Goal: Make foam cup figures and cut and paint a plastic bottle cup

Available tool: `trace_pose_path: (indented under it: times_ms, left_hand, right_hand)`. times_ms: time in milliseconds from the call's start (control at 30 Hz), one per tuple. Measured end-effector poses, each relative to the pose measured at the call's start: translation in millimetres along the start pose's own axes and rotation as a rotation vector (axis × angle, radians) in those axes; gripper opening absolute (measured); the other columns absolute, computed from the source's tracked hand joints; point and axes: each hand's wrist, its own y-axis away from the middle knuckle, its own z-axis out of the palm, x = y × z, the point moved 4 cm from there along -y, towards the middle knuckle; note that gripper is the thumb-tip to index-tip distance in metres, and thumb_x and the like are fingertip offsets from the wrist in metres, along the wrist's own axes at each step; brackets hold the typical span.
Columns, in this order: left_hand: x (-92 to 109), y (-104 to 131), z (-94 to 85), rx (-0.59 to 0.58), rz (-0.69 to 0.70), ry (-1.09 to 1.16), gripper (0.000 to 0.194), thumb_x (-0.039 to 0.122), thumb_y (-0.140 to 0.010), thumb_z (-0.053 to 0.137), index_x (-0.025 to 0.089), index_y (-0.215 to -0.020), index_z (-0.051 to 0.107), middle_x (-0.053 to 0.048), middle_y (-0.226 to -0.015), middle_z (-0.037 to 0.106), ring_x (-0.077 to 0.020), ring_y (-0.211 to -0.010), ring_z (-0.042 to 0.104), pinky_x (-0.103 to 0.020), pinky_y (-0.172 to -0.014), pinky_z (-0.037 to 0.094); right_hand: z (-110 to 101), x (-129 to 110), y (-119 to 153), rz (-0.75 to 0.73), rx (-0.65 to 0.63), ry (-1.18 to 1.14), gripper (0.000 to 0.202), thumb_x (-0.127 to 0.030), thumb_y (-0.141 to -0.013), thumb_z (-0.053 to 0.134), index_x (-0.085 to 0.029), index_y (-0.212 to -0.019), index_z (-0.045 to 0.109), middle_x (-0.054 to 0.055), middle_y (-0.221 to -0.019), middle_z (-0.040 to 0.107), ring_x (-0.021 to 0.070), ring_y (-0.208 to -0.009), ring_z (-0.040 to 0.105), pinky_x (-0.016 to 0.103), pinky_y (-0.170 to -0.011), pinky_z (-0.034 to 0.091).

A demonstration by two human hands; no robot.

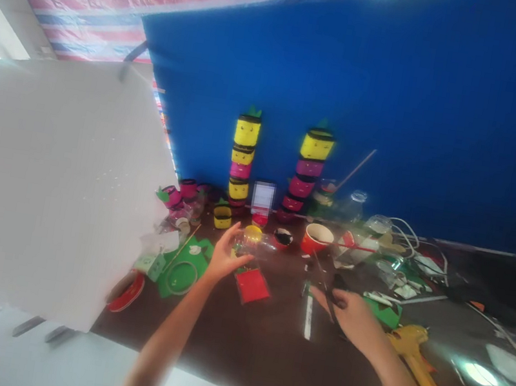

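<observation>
My left hand (224, 259) reaches over the middle of the table, thumb and fingers spread apart with nothing between them. Just beyond its fingertips is a clear plastic piece with a yellow round end (252, 234). A red square sheet (252, 285) lies below the thumb. My right hand (350, 313) is closed round a pair of dark scissors (330, 296), their blades pointing up and away; the picture is somewhat blurred there. A white marker-like stick (308, 318) lies on the table to the left of that hand.
Two stacks of yellow and pink cups with faces (246, 132) (317, 145) stand against the blue board (422, 114). A red paper cup (317, 238) stands before them. Green sheets (194, 255) lie left. A yellow glue gun (421, 369) and tangled scraps are right.
</observation>
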Motion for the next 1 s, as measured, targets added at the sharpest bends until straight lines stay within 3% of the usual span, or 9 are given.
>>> trace_pose_path:
  times_ms: [133, 233, 400, 533, 667, 1000]
  left_hand:
    - [-0.6, 1.4, 4.6, 0.009, 0.011, 0.044, 0.083, 0.031, -0.058, 0.078, 0.024, -0.128, 0.035, -0.009, -0.111, 0.054, -0.0210, -0.105, 0.056, -0.037, -0.089, 0.046]
    - [-1.6, 3.1, 8.8, 0.003, 0.003, 0.011, 0.082, 0.027, -0.055, 0.079, 0.024, -0.125, 0.036, -0.008, -0.115, 0.052, -0.0224, -0.111, 0.052, -0.039, -0.096, 0.042]
    - [-6.8, 6.2, 16.7, -0.014, -0.121, 0.152, 0.078, 0.024, -0.054, 0.080, 0.024, -0.121, 0.039, -0.009, -0.120, 0.050, -0.0238, -0.116, 0.050, -0.041, -0.102, 0.036]
    - [-17.4, 7.3, 21.7, 0.033, -0.309, 0.375, 0.077, 0.026, -0.052, 0.082, 0.024, -0.117, 0.041, -0.010, -0.118, 0.054, -0.0242, -0.107, 0.057, -0.040, -0.094, 0.043]
    - [-30.4, 9.4, 22.6, 0.108, -0.434, 0.447, 0.073, 0.030, -0.054, 0.081, 0.022, -0.116, 0.043, -0.010, -0.106, 0.062, -0.0219, -0.095, 0.063, -0.040, -0.089, 0.046]
    - [-42.3, 22.4, 28.9, 0.072, -0.477, 0.476, 0.058, 0.027, -0.059, 0.078, 0.021, -0.110, 0.052, -0.007, -0.101, 0.066, -0.0188, -0.090, 0.063, -0.036, -0.084, 0.048]
  right_hand:
    - [24.8, 11.9, 14.3, 0.109, -0.102, -0.197, 0.050, -0.065, -0.070, 0.049, -0.020, -0.049, 0.050, 0.002, -0.046, 0.053, 0.0197, -0.050, 0.052, 0.028, -0.047, 0.035]
    - [39.2, 16.0, 24.0, 0.148, -0.172, -0.325, 0.049, -0.065, -0.069, 0.051, -0.020, -0.050, 0.045, 0.000, -0.044, 0.050, 0.0180, -0.049, 0.050, 0.028, -0.049, 0.035]
    - [56.7, 26.5, 38.2, 0.262, -0.192, -0.415, 0.050, -0.066, -0.065, 0.054, -0.021, -0.048, 0.040, -0.002, -0.043, 0.044, 0.0136, -0.048, 0.044, 0.025, -0.050, 0.031]
    - [67.2, 36.0, 48.8, 0.316, -0.206, -0.478, 0.049, -0.064, -0.067, 0.054, -0.020, -0.048, 0.042, -0.002, -0.044, 0.045, 0.0135, -0.049, 0.045, 0.025, -0.052, 0.031]
    - [75.1, 42.8, 57.3, 0.329, -0.196, -0.507, 0.050, -0.064, -0.068, 0.053, -0.020, -0.047, 0.042, -0.001, -0.045, 0.046, 0.0134, -0.049, 0.045, 0.026, -0.054, 0.031]
    - [84.0, 31.9, 69.2, 0.315, -0.205, -0.506, 0.054, -0.067, -0.072, 0.046, -0.020, -0.047, 0.041, 0.000, -0.046, 0.045, 0.0135, -0.050, 0.045, 0.026, -0.054, 0.031]
